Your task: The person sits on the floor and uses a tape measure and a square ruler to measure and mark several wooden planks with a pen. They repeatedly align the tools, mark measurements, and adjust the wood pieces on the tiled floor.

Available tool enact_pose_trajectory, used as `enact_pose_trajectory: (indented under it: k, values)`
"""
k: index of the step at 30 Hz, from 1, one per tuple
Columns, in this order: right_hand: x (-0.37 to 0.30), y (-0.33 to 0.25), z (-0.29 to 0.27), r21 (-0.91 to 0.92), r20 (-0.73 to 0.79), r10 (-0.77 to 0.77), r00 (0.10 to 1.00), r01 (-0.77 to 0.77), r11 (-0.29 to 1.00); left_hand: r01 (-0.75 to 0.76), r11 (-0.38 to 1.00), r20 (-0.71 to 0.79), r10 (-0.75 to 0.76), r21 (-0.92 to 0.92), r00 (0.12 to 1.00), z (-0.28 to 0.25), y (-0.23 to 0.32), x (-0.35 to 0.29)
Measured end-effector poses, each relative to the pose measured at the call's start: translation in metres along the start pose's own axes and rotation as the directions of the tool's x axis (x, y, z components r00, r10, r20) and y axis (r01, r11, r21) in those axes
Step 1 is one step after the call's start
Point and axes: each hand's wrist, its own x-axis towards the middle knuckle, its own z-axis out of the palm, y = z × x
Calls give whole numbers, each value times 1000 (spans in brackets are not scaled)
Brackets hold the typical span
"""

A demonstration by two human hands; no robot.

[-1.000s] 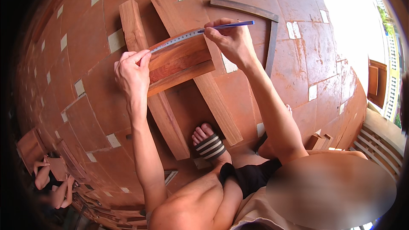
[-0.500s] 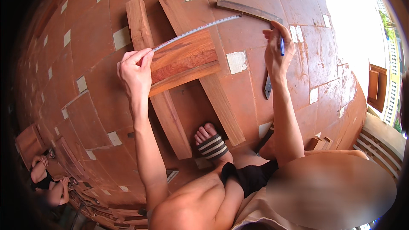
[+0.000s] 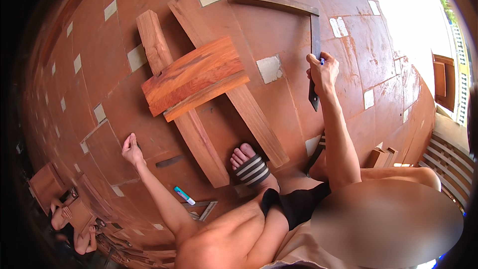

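A reddish wooden board point(image 3: 191, 74) lies across two long timbers, the left timber point(image 3: 191, 137) and the right timber point(image 3: 256, 124), on the tiled floor. A narrower strip runs along its near edge. To the right lies a carpenter's square point(image 3: 276, 3), its long arm pointing toward me. My right hand point(image 3: 324, 73) is closed at the square's blade, with a blue pen point(image 3: 322, 62) between its fingers. My left hand point(image 3: 132, 152) is low over the floor, left of the board, fingers pinched together; whatever they hold is hidden.
Near my left forearm lie a dark flat bar point(image 3: 169, 161), a teal-and-white tube point(image 3: 184, 195) and a small angled frame point(image 3: 206, 210). My sandalled foot point(image 3: 249, 164) stands between the timbers. Wood blocks point(image 3: 381, 157) sit at right; other people work at lower left.
My left hand has left the board and moved down-left; the tape measure stretched over the board is out of sight. My right hand has lowered onto the square's blade, keeping the pen.
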Motion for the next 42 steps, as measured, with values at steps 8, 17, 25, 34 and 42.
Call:
enact_pose_trajectory:
  k: [8,17,25,34,42]
  values:
    - [-75,-54,24,226,111,-257,960,228,947,-465,564,-17,649,682,761,18,94,-56]
    - [-183,-70,37,308,382,-333,862,221,925,-986,-30,679,728,162,89,129,280,-146]
    - [-194,-57,54,306,265,-400,877,317,898,-954,300,813,561,-20,159,162,267,-125]
    - [-196,-42,58,299,227,-379,897,307,904,-961,259,818,571,-101,68,169,260,-129]
    - [-194,-41,59,300,235,-379,895,304,904,-960,279,853,508,-34,118,171,261,-127]
